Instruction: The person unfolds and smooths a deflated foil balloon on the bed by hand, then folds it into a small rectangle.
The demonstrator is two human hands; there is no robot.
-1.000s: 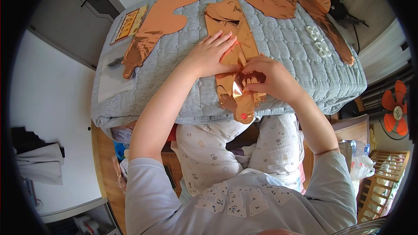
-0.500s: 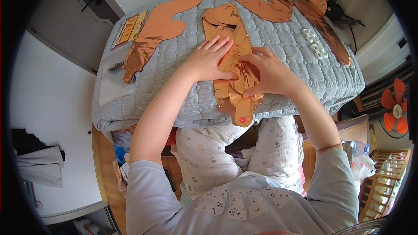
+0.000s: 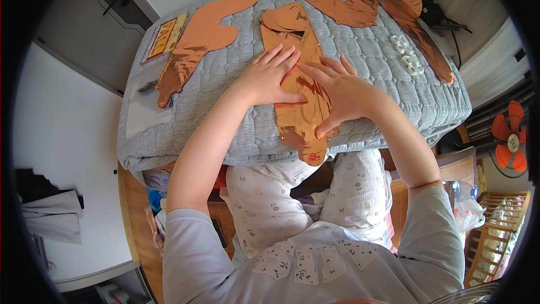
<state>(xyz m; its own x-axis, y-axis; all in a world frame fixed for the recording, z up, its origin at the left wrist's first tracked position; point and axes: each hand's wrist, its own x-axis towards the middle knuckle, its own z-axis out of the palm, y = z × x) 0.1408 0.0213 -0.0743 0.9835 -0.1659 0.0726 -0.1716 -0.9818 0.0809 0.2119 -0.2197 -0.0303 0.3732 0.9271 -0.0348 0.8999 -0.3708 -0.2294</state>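
A flat copper-coloured foil balloon (image 3: 304, 87) lies lengthwise on the quilted grey bed cover, folded over near its far end. Its narrow tab with a small red mark hangs past the bed's near edge. My left hand (image 3: 273, 79) rests on the balloon's left side, palm down with fingers spread. On its right side lies my right hand (image 3: 349, 93), fingers apart and thumb stretched toward the tab. Creases run through the foil between the two hands.
More flat foil balloons lie at left (image 3: 205, 42), far middle (image 3: 337, 3) and right (image 3: 419, 36). White rings (image 3: 406, 56) sit near the right one. A yellow-red packet (image 3: 163, 38) and a clear plastic sheet (image 3: 147, 110) are at left. An orange-bladed fan (image 3: 511, 141) stands at right.
My right hand has spread out from a curled grip that bunched the foil, and its fingers have moved up and left. The foil there looks flatter. My left hand has stayed in place.
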